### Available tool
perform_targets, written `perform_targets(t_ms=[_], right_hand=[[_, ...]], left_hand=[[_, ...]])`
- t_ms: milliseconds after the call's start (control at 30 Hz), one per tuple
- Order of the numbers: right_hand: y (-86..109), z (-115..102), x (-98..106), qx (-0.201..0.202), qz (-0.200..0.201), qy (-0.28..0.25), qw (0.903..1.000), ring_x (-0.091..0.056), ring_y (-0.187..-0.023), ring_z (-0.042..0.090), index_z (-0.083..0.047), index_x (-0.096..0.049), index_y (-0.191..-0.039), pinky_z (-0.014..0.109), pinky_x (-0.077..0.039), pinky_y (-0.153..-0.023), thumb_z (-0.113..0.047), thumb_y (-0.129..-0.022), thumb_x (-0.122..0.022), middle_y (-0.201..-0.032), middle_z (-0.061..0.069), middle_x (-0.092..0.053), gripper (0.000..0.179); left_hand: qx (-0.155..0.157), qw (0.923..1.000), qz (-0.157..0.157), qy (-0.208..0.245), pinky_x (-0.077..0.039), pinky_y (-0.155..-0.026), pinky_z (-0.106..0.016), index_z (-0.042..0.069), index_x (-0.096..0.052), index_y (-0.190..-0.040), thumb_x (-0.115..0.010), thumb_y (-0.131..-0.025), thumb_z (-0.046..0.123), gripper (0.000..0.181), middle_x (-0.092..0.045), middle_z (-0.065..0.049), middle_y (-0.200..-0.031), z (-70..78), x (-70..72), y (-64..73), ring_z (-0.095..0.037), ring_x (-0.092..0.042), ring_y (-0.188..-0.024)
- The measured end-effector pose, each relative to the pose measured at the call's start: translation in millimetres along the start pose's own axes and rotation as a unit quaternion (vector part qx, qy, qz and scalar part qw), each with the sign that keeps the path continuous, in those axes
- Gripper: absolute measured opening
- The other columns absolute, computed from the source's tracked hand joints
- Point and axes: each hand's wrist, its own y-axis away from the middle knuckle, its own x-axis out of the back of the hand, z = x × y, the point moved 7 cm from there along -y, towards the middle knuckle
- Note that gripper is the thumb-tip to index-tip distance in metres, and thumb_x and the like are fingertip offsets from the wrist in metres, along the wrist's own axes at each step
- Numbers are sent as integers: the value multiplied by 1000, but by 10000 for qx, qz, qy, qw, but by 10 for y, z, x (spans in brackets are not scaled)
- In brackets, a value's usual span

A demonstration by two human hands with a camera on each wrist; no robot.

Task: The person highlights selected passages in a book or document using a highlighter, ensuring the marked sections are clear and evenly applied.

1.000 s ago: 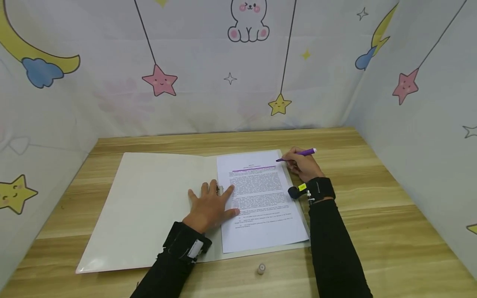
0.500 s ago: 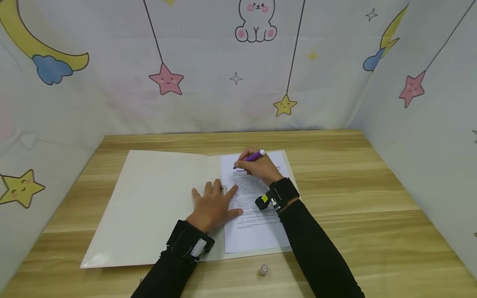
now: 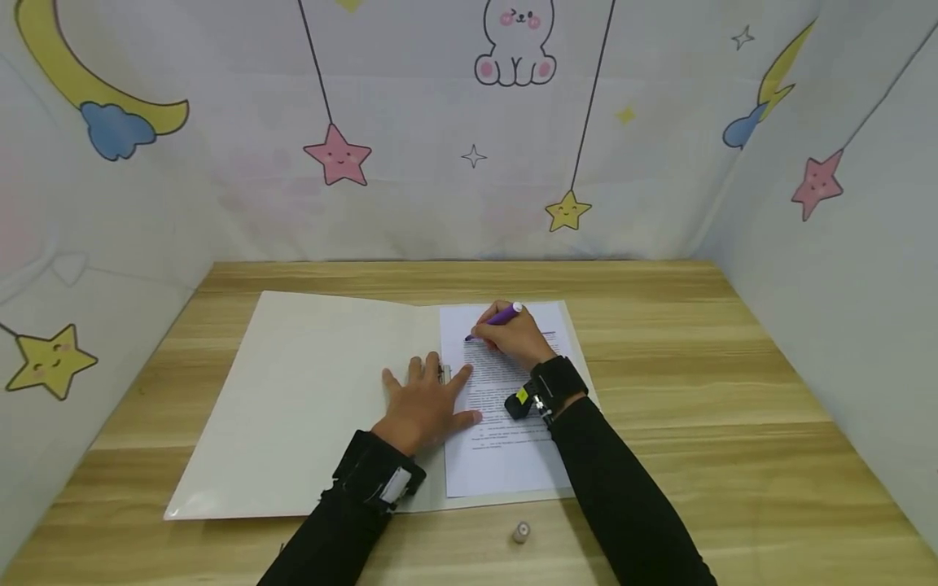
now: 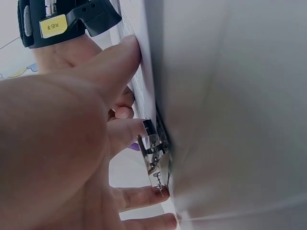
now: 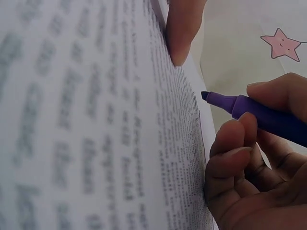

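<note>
A purple marker is pinched in my right hand, its dark tip at the left margin near the top of a printed sheet. In the right wrist view the uncapped tip points at the page, and the other fingers curl beside the paper. A purple line runs along the upper text, partly covered by the hand. My left hand rests with spread fingers across the open white folder and the sheet's left edge. Its fingers straddle the folder's metal clip.
A small greyish cap stands on the wooden table below the folder's front edge. White cloth walls with stars, a moon and a bear enclose the table at the back and both sides.
The right hand has swept from the page's right edge to its left margin with the marker, then dropped slightly. The left hand stays in place; the head view has shifted a little.
</note>
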Motion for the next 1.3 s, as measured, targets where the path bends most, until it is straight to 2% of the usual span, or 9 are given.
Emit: perform_targets(t_ms=[267, 433, 767, 1300], right_hand=[[25, 23, 18, -63, 39, 175, 9998, -60, -67, 21, -7, -68, -96, 27, -47, -61, -13, -87, -79, -79, 13, -66, 15], [27, 22, 31, -67, 83, 348, 9993, -61, -69, 21, -8, -69, -95, 27, -47, -62, -13, -86, -79, -80, 10, -66, 14], [32, 32, 52, 5, 308, 769, 9966, -61, -66, 21, -10, -69, -89, 32, -45, -65, -17, -85, -80, -71, 8, -65, 14], [2, -8, -14, 120, 334, 785, 9963, -58, -63, 20, -8, -67, -85, 31, -45, -61, -15, -85, -81, -72, 11, -64, 15]], left_hand=[[-30, 10000, 61, -70, -24, -100, -77, 34, -41, -155, -53, -90, 72, 76, -35, -23, -147, 32, 3, -12, -44, -32, -134], [-45, 9998, 92, -147, -25, -100, -77, 34, -41, -155, -53, -90, 72, 76, -35, -23, -147, 44, 5, -21, -45, -33, -134], [-62, 9998, 98, -153, -25, -100, -77, 33, -41, -155, -54, -90, 72, 76, -36, -23, -148, 61, 9, -32, -45, -33, -135], [-29, 9999, 60, -120, -25, -100, -77, 33, -40, -155, -52, -91, 72, 76, -35, -24, -147, -4, 11, -2, -45, -33, -134]])
